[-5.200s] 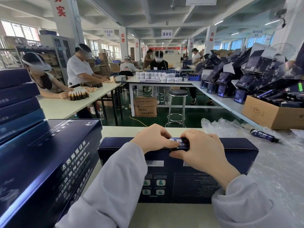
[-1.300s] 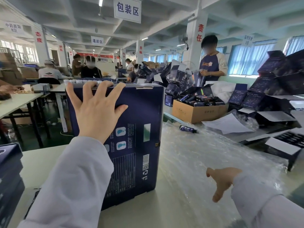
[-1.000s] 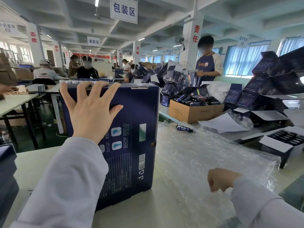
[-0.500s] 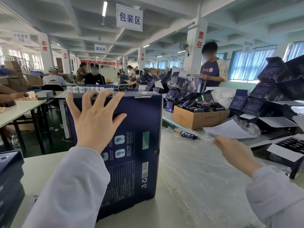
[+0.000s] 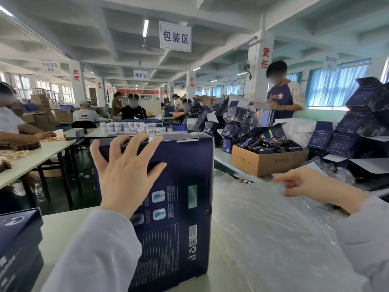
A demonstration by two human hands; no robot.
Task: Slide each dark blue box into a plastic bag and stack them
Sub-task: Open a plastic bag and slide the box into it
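A large dark blue box stands upright on end on the white table. My left hand lies flat against its printed face, fingers spread and reaching the top edge. To the right, a pile of clear plastic bags covers the table. My right hand is at the far edge of that pile and pinches the plastic between thumb and fingertips. A stack of dark blue boxes sits at the lower left.
A cardboard carton of small dark items stands behind the bags, with open dark blue cartons piled at the right. A person in a blue and white shirt works across the bench. Other workers sit at tables to the left.
The box went from lying flat under both hands to standing on end under my left hand. My right hand reached forward from the near edge of the bags to their far edge and pinched the plastic.
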